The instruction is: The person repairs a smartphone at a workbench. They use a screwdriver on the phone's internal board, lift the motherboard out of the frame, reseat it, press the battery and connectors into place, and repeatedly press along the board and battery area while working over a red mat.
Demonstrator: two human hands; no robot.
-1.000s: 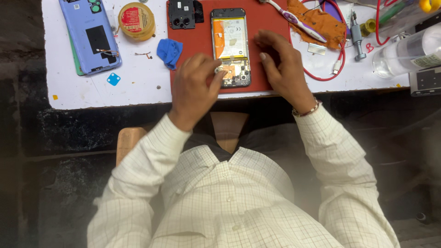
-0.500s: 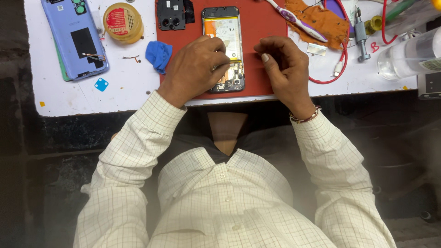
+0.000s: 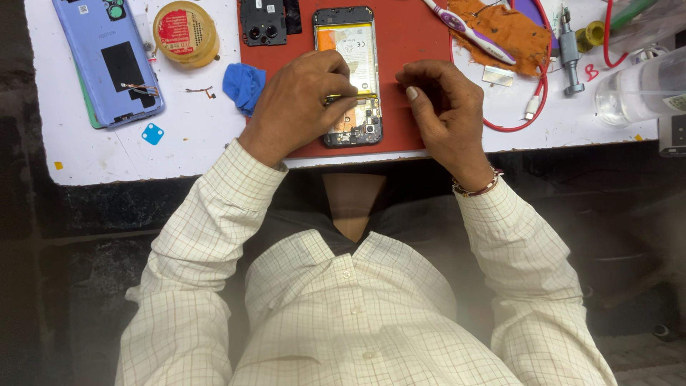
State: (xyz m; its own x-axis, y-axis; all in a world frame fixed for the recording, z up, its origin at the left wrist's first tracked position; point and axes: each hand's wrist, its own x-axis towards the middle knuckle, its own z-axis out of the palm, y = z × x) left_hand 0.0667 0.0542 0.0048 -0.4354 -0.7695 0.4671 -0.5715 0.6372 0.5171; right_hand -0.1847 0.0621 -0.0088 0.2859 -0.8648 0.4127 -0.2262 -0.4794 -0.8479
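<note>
Moved up since the earlier frames, from the lower end of the phone to the seam between battery and circuit board: left hand (image 3: 296,107). Drawn a little off the phone's right edge: right hand (image 3: 446,107).

Under both sets of fingers, white work surface (image 3: 200,143) with a red rectangular mat (image 3: 414,43) on it. Directly beneath the left fingers (image 3: 345,105), flat on the mat, black smartphone with its back removed (image 3: 350,50), white-and-orange battery beyond the fingertips, bare board below them.

Left fingers pinched shut over the seam, seemingly on something thin and yellowish. Right fingers (image 3: 421,78) curled loosely, thumb near forefinger, just beside the phone and apart from it; cannot tell whether anything is pinched there.

Likely light and stiff as a whole, but fragile inside: exposed board, thin ribbon connectors, a battery not to be bent or pierced. Probably best held by the rigid black frame along the long edges, never by the board or battery face. Smooth frame, so perhaps slippery; some grip likely from the mat.

Hidden by the left hand: much of the phone's left edge and middle. Too small to name: the yellowish piece at the fingertips, the parts on the board. Cut off at the top: the mat's far edge.
</note>
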